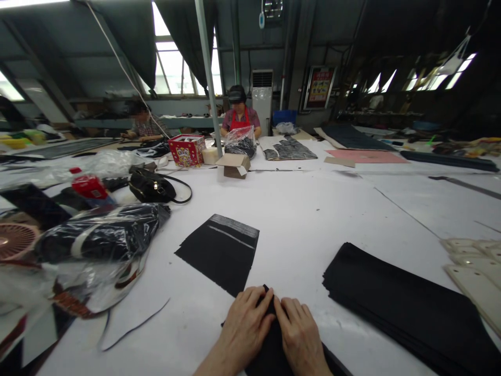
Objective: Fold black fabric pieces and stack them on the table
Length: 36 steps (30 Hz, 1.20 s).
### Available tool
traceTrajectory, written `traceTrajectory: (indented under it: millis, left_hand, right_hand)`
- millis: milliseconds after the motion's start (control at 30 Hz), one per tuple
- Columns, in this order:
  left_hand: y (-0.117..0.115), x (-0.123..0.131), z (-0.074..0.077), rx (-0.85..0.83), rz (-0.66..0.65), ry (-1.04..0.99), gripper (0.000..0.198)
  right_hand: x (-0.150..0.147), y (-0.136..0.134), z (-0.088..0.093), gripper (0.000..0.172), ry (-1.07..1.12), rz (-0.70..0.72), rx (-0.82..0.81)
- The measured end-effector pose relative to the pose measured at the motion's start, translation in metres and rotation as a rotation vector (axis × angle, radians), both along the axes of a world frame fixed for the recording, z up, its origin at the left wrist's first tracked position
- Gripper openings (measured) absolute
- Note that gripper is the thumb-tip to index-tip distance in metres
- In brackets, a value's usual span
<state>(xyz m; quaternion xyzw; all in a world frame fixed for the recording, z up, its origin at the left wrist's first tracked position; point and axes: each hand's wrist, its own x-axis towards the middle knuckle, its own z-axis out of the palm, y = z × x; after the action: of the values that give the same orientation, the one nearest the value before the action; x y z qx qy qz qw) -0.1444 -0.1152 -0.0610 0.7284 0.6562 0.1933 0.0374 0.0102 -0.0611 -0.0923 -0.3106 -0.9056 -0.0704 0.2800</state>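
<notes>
A dark piece of black fabric [269, 356] lies under both hands at the near edge of the view. My left hand [247, 319] grips its far left edge, thumb and fingertips pressed together on the cloth. Close beside it, my right hand [299, 330] has bent fingers pressed onto the same piece, fingertips almost meeting the left ones. Most of this piece is hidden by the hands. Just beyond them lies a flat black panel [223, 256] with a greyish band and a pale stripe near its far edge. To the right rests a stack of black fabric pieces [403, 308].
A plastic-wrapped black bundle [105, 235], a black handbag [152, 184] and a pink fan [18, 241] crowd the left. Pale cut pieces [475, 277] lie far right. Beyond the white table [289, 209] stand a cardboard box [234, 165], a red box [187, 150] and a seated person [240, 120].
</notes>
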Motion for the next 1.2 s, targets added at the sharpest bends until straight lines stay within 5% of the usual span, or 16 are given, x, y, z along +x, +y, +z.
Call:
traceTrajectory:
  millis: [733,933,1200]
  left_hand:
    - [0.007,-0.010,-0.001,0.008,0.125,0.045,0.061]
    - [0.005,-0.013,0.006,0.109,-0.073,0.075,0.043]
    - [0.004,-0.015,-0.003,0.151,-0.060,0.101,0.038]
  right_hand:
    - [-0.003,0.001,-0.004,0.039,-0.049,-0.034,-0.022]
    - [-0.012,0.001,0.000,0.041,-0.083,-0.068,-0.075]
    - [-0.017,0.003,0.001,0.044,-0.086,-0.062,-0.106]
